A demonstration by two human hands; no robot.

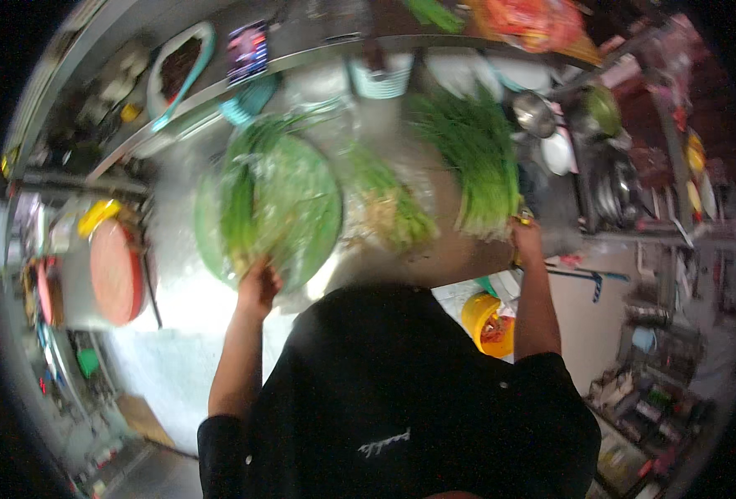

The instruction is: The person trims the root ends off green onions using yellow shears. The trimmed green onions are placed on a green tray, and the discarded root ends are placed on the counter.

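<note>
My left hand (259,287) is closed round the root ends of a bunch of green onions (240,206), which lies along the left part of a round green cutting board (305,212). At the right edge of the metal counter, my right hand (526,236) grips a small thing with a yellow part, blurred and mostly hidden by the fingers. Just left of that hand lies a large bunch of green onions (483,168). Between board and large bunch is a smaller pile of green onions (393,206), with yellowish trimmings at its side.
Stacked bowls (380,78) and a phone (247,53) line the counter's back. A yellow bucket (486,324) with reddish contents stands below the right front edge. A round pink cutting board (115,271) is at the left, metal bowls (533,114) at the right.
</note>
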